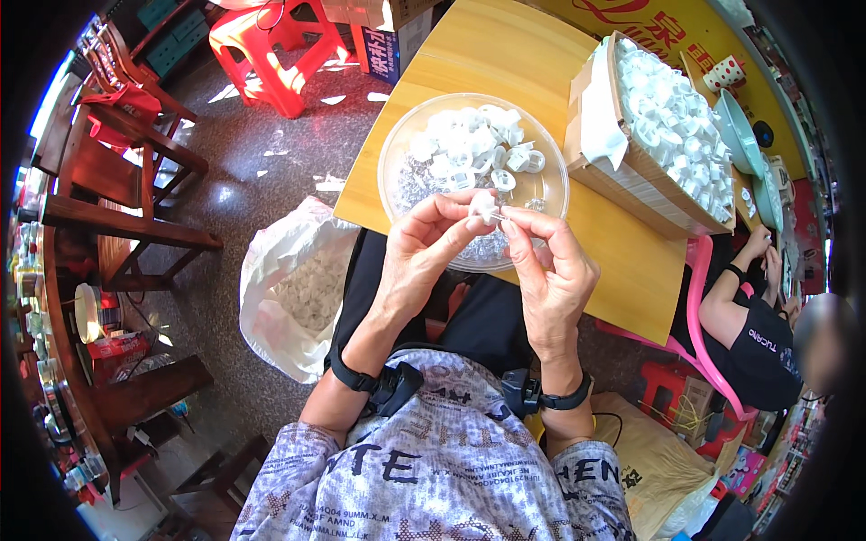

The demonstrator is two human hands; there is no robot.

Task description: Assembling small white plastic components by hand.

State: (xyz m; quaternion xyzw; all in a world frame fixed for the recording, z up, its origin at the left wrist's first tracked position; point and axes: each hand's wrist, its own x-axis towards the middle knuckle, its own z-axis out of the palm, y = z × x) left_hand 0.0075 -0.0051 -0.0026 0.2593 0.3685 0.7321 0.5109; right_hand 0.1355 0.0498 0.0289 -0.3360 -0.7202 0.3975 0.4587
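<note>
Between the fingertips of my left hand (424, 243) is a small white plastic part (484, 207), pinched above the near side of a round clear tub. My right hand (550, 257) pinches a thin, clear, pin-like piece (502, 216) against the right side of that part. How far the pin goes in is too small to tell. Under both hands, the round tub (386, 171) holds a heap of similar white parts (474, 140) at its far side. Many tiny clear pieces (410, 185) lie at its left and near side.
A cardboard box (631, 194) full of white parts stands on the wooden table (478, 45) at the right. On the floor, a white sack (271, 261) with pale pieces sits left of my legs. A red stool (280, 54) and wooden chairs (117, 162) stand beyond; another person (749, 325) sits right.
</note>
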